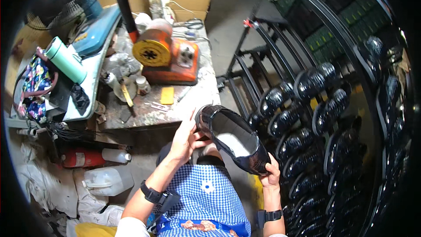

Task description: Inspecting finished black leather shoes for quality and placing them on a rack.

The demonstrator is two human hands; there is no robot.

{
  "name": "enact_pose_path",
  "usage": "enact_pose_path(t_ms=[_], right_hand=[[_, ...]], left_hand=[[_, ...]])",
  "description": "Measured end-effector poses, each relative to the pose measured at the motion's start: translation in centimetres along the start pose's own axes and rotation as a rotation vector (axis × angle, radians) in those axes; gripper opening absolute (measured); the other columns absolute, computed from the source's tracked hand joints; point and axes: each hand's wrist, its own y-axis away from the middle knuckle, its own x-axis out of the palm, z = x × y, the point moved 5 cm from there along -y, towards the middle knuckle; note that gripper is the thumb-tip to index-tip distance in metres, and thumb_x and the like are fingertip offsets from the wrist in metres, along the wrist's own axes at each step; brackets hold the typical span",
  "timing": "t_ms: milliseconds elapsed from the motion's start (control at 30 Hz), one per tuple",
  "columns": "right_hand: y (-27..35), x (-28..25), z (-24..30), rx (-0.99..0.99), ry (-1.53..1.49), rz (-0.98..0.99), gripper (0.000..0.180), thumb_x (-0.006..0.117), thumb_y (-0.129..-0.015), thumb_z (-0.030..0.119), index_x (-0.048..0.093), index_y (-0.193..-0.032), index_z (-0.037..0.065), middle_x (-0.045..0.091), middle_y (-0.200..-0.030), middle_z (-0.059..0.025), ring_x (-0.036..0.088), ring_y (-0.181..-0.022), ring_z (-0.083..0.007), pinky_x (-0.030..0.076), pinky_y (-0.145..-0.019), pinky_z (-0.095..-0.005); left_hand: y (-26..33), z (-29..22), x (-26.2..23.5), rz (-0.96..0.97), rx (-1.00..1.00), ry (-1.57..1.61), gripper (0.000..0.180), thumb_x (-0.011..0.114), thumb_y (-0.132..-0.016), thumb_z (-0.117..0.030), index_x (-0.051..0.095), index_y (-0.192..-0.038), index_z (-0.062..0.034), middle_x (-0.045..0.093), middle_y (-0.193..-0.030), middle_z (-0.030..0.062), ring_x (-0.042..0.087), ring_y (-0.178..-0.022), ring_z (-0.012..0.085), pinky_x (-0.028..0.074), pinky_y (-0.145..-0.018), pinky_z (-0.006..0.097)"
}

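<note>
I hold a black shoe [259, 160] in front of me, its wide opening turned up and showing a pale insole and dark grey lining. My left hand [186, 140] supports the near left end, with thumb along the side and fingers reaching under it. My right hand [271, 173] grips the opposite end at the lower right, the thumb on the outer wall. The underside of the shoe is hidden from view. Below it lies my blue-and-white checked apron [206, 193].
A rack [280, 52] of shiny black shoes [302, 147] stands close on the right. Ahead, a worn workbench [197, 92] carries an orange machine [175, 57], a yellow block [167, 95] and small bottles. On the left are a mint flask [66, 59], a fan [66, 0] and a plastic jug [107, 181].
</note>
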Motion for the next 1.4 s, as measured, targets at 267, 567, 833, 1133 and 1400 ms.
enact_pose_path(t_ms=[267, 567, 833, 1133, 1400], right_hand=[[-6.3, 7.3, 3.4, -0.342, 0.187, -0.064, 0.069, 0.067, -0.059, -0.001, 0.044, -0.124, -0.004, 0.056, -0.117, -0.0122, 0.055, -0.107, -0.0222, 0.04, -0.097, -0.0315], [-10.8, 13.0, 5.0, -0.74, 0.402, -0.157, 0.067, 0.065, -0.064, -0.009, 0.043, -0.127, -0.002, 0.053, -0.12, -0.0116, 0.052, -0.109, -0.0219, 0.039, -0.097, -0.0327], [-13.7, 16.5, 6.0, -0.951, 0.488, -0.203, 0.065, 0.058, -0.071, -0.015, 0.042, -0.13, 0.002, 0.048, -0.127, -0.0105, 0.049, -0.112, -0.0215, 0.038, -0.098, -0.0323], [-16.1, 19.5, 6.1, -1.025, 0.542, -0.19, 0.062, 0.058, -0.072, -0.015, 0.043, -0.13, 0.003, 0.049, -0.124, -0.0103, 0.05, -0.109, -0.0212, 0.041, -0.096, -0.0321], [-17.1, 20.1, 6.1, -1.048, 0.534, -0.224, 0.061, 0.059, -0.073, -0.015, 0.043, -0.129, 0.002, 0.05, -0.123, -0.0101, 0.051, -0.107, -0.0202, 0.041, -0.095, -0.0305]], left_hand=[[2.7, -0.4, -7.4, -0.209, 0.254, -0.366, 0.048, 0.04, -0.096, -0.024, 0.027, -0.137, -0.0014, 0.051, -0.123, 0.0157, 0.064, -0.085, 0.0196, 0.052, -0.07, 0.027], [5.3, 0.1, -7.1, -0.191, 0.448, -1.017, 0.04, 0.054, -0.083, -0.006, 0.047, -0.122, 0.0, 0.068, -0.096, 0.0085, 0.063, -0.06, 0.0122, 0.051, -0.057, 0.023], [5.0, -0.3, -7.1, -0.202, 0.455, -1.049, 0.039, 0.058, -0.083, -0.011, 0.051, -0.12, -0.0027, 0.068, -0.091, 0.0068, 0.066, -0.061, 0.0154, 0.053, -0.054, 0.026], [4.9, 0.4, -7.8, -0.228, 0.502, -0.979, 0.035, 0.058, -0.083, -0.01, 0.053, -0.116, -0.0013, 0.068, -0.087, 0.0077, 0.067, -0.063, 0.0173, 0.053, -0.055, 0.027], [4.8, 0.6, -8.1, -0.235, 0.503, -0.953, 0.033, 0.057, -0.084, -0.012, 0.053, -0.116, -0.0016, 0.068, -0.086, 0.007, 0.067, -0.064, 0.0178, 0.053, -0.055, 0.028]])
